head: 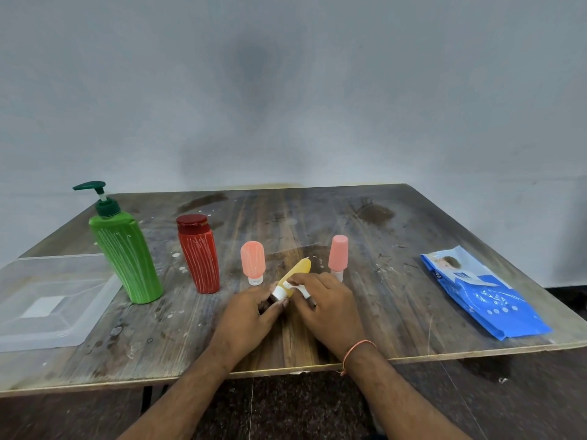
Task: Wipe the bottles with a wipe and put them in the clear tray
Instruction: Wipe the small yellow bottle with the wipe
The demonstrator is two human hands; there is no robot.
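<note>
At the near middle of the surface [413, 223], the left hand [254, 312] curls its fingers [279, 304] round the white cap end of a small yellow bottle [297, 271], which tilts up and away from the person. The right hand [327, 303] pinches a small white wipe [300, 289] against the bottle's lower body; most of the wipe is hidden under the fingers, and the cap is partly covered too. Just behind the hands stand two pink bottles, one to the left [253, 262] and one to the right [338, 254], caps down. Further left stand a red bottle [199, 254] and a green pump bottle [127, 252], both streaked with white. The clear tray [47, 328] lies at the left edge, cut off by the frame. A blue wipe pack [482, 293] lies well to the right
</note>
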